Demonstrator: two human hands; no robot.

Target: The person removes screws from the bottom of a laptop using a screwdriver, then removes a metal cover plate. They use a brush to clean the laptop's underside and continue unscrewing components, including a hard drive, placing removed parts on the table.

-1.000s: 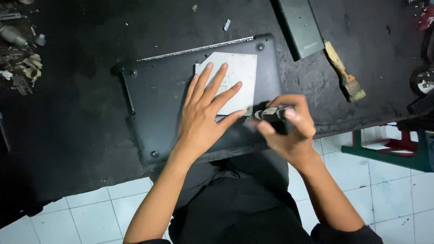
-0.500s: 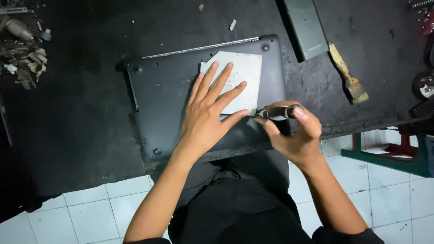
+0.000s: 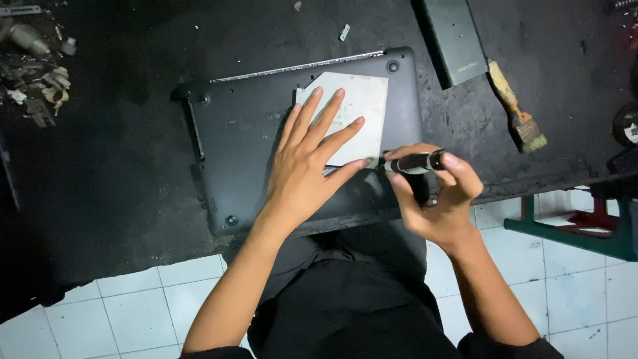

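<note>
A black laptop [image 3: 252, 146] lies bottom-up on a dark workbench [image 3: 119, 186]. A flat silver-grey panel [image 3: 362, 100] rests on its right half. My left hand [image 3: 309, 169] lies flat with fingers spread, pressing on that panel and the laptop's underside. My right hand [image 3: 435, 196] grips a black-handled screwdriver [image 3: 415, 163] held sideways, its tip pointing left toward the panel's lower right corner, close to my left thumb. The tip itself is hidden by my fingers.
A dark rectangular slab [image 3: 452, 40] lies at the back right, with a worn paintbrush [image 3: 518, 110] beside it. Small metal parts and scraps [image 3: 33, 66] clutter the back left corner. White floor tiles [image 3: 133, 306] and a green-framed stool [image 3: 578, 226] show below the bench edge.
My right hand with the screwdriver has shifted slightly along the laptop's near right edge. My left hand stays flat on the panel.
</note>
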